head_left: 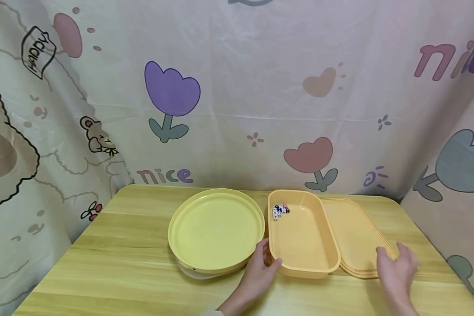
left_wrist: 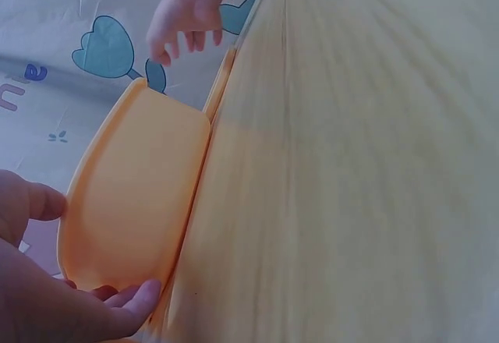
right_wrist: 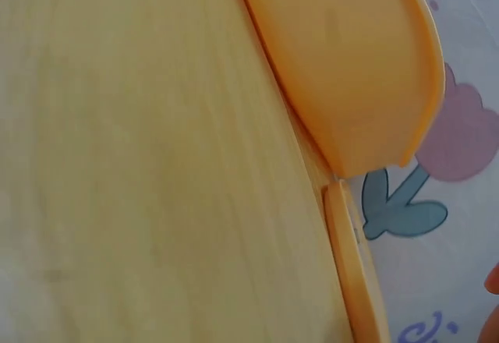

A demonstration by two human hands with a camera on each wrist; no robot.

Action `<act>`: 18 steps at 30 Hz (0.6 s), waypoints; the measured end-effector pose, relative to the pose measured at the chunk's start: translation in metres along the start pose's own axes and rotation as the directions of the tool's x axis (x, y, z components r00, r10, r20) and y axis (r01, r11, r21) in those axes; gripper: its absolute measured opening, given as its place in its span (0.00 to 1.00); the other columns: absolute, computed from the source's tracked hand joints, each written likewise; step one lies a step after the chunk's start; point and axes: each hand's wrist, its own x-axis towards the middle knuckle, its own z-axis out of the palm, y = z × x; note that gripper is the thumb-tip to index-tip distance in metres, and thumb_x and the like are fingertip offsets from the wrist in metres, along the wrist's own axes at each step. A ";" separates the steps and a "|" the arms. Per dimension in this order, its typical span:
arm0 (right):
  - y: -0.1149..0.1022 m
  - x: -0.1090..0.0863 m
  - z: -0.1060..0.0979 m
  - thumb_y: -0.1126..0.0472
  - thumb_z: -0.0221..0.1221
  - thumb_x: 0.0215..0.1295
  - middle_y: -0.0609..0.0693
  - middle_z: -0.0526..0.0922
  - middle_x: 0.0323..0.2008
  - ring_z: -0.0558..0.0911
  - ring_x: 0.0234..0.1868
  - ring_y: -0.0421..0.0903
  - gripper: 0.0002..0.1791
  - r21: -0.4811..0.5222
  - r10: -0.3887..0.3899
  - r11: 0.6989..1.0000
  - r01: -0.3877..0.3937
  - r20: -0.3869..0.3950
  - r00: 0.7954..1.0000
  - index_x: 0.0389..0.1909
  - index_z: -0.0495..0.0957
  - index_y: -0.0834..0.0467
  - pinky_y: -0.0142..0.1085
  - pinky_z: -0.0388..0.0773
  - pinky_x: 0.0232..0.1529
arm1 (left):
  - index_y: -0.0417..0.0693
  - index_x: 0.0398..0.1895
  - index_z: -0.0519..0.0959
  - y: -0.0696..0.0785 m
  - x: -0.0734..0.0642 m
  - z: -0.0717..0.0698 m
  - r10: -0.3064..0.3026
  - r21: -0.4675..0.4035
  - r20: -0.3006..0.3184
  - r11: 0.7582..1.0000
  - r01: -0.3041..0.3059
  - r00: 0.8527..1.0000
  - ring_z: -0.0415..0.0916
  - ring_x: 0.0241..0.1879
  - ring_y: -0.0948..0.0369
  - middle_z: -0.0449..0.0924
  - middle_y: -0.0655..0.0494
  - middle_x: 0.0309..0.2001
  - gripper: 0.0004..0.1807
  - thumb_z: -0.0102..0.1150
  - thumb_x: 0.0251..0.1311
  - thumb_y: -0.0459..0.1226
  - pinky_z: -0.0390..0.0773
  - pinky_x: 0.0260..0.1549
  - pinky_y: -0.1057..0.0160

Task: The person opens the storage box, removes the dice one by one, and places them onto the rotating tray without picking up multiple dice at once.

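Observation:
A deep orange plastic box (head_left: 305,245) stands on the table with several small dice (head_left: 279,211) in its far left corner. At its near left corner is my left hand (head_left: 257,273), which holds the box with the thumb at the rim and the fingers against the side wall (left_wrist: 132,191). Flat to the right of the box lies its orange lid (head_left: 353,237). My right hand (head_left: 397,268) is over the lid's near right edge, fingers loosely bent and holding nothing; whether it touches the lid cannot be told.
Left of the box sits a round yellow tray (head_left: 217,230), close to the box's left wall, with a pale base (head_left: 195,274) showing under its near edge. The wooden table (head_left: 114,254) ends at a patterned curtain (head_left: 229,87) behind and at both sides.

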 end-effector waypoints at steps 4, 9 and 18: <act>-0.005 -0.005 0.003 0.57 0.46 0.64 0.65 0.35 0.67 0.36 0.65 0.63 0.35 -0.044 -0.075 0.996 0.075 0.002 0.997 0.67 0.45 0.68 0.57 0.40 0.61 | 0.36 0.63 0.57 0.002 0.001 -0.002 -0.005 0.015 0.018 1.000 0.005 1.000 0.68 0.49 0.54 0.67 0.45 0.55 0.32 0.55 0.59 0.39 0.71 0.43 0.55; -0.010 -0.011 0.007 0.60 0.48 0.63 0.65 0.36 0.67 0.37 0.65 0.64 0.34 -0.058 -0.139 0.989 0.138 -0.002 0.990 0.66 0.48 0.68 0.59 0.41 0.60 | 0.32 0.62 0.57 0.008 -0.002 -0.011 -0.049 0.053 0.068 0.998 0.046 0.996 0.72 0.44 0.53 0.67 0.40 0.53 0.33 0.53 0.60 0.43 0.74 0.37 0.58; -0.013 -0.021 0.015 0.65 0.49 0.61 0.65 0.40 0.66 0.54 0.59 0.68 0.30 -0.056 -0.217 0.975 0.217 -0.005 0.976 0.64 0.55 0.69 0.59 0.54 0.54 | 0.34 0.55 0.66 0.025 -0.020 -0.037 -0.042 0.108 0.263 0.994 0.014 0.964 0.73 0.38 0.57 0.73 0.51 0.43 0.24 0.54 0.59 0.40 0.76 0.34 0.59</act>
